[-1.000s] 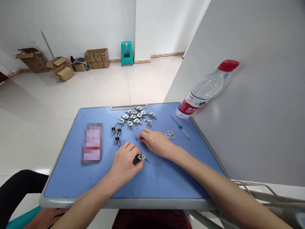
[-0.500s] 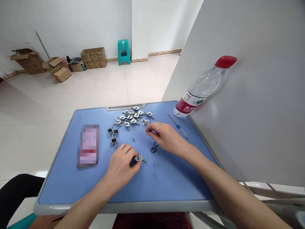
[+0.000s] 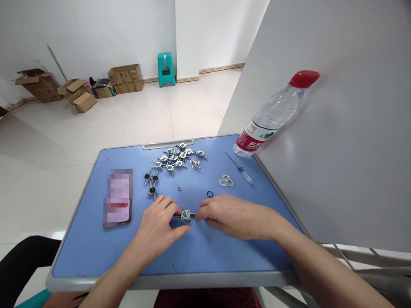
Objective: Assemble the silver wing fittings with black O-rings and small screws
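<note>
A small metal valve (image 3: 185, 214) with an upright pin lies on the blue table between my hands. My left hand (image 3: 162, 220) is at its left stem, the fingertips against it and the thumb spread away below. The curled fingers of my right hand (image 3: 233, 216) meet the end of the right stem. A small pale bit shows between right thumb and fingers, too hidden to name. A black rubber ring (image 3: 209, 194) lies just beyond that hand. Several flat metal plates (image 3: 225, 181) lie farther right. Tiny screws (image 3: 179, 188) are beyond the valve.
Several more valves (image 3: 173, 158) are heaped at the table's far side, with black-faced valve bodies (image 3: 152, 191) to their left. A phone (image 3: 118, 196) lies at left. On the right are a screwdriver (image 3: 239, 168) and a water bottle (image 3: 268, 122) beside a grey panel (image 3: 346, 141).
My right hand has moved down and toward me to the valve, uncovering the flat plates and covering two black rings. The valve has turned a little, and my left thumb has come off it.
</note>
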`<state>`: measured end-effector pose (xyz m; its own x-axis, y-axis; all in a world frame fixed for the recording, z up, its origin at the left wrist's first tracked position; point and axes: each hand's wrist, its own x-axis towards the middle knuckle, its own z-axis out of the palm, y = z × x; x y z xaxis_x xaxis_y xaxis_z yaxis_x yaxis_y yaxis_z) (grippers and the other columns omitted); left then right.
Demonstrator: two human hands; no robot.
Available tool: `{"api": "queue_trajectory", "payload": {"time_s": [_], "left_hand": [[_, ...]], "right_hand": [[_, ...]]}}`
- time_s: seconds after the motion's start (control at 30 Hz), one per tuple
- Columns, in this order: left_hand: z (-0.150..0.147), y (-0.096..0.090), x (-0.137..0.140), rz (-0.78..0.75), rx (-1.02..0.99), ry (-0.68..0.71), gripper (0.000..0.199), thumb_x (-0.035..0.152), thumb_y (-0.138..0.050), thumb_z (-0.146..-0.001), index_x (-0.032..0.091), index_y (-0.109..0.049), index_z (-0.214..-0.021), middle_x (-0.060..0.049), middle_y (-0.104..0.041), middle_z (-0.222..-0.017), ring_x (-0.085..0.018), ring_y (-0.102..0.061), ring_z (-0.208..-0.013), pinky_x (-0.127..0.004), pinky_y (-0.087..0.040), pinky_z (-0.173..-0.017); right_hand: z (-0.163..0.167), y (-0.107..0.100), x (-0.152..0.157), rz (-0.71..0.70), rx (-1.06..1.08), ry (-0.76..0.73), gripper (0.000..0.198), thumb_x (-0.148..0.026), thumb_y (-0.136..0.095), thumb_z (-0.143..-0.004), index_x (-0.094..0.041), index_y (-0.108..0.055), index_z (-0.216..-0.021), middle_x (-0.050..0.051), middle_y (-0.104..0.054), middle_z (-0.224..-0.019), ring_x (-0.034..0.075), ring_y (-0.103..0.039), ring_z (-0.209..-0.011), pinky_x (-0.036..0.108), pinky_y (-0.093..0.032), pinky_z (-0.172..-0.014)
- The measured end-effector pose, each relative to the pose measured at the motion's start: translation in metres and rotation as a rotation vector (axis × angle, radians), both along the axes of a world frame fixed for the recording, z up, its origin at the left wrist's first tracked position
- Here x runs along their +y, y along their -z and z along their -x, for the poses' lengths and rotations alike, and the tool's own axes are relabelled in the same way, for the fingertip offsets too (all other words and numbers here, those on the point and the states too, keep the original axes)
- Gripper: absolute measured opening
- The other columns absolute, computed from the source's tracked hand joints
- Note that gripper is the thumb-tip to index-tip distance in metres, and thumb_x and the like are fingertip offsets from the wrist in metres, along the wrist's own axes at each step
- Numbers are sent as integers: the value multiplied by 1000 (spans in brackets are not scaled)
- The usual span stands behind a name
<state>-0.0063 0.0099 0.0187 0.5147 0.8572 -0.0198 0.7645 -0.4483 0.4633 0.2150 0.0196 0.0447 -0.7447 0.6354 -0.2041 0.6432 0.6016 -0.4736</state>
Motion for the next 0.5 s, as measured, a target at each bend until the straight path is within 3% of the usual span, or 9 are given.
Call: {"api": "queue_trajectory", "payload": {"time_s": [0.2,0.33,0.43,0.5], "left_hand": [[5,-11,-6,111,-1,115,10,21,-75,-75,21,-67,-82,1,-64,-79,-19,-55,-78,-31,-44,-68],[8,-16,-9,216,8,218,18,20,-75,-76,25,-72,-93,4,-62,-70,-17,-56,-71,-28,-42,-63],[11,-18,-9,265,-57,244,5,19,-73,-79,23,-71,-76,5,-59,-62,-14,-54,-64,-26,-40,-62],[13,-20,-6,226,-167,220,12,17,-68,-82,21,-68,-71,5,-58,-64,-13,-54,-66,-26,-42,-66]], "right_hand": [[7,12,5,-112,-23,119,38,0,-48,-83,-21,-67,-108,3,-65,-78,16,-60,-62,25,-33,-53],[12,17,7,-105,25,189,28,-3,-51,-84,-18,-63,-104,4,-67,-84,15,-60,-65,24,-33,-53],[11,10,9,-72,108,262,18,-6,-51,-88,-17,-63,-94,4,-69,-88,16,-60,-71,24,-37,-59],[8,4,11,-54,167,299,16,-7,-51,-88,-17,-63,-86,3,-68,-85,14,-59,-71,24,-38,-61]]}}
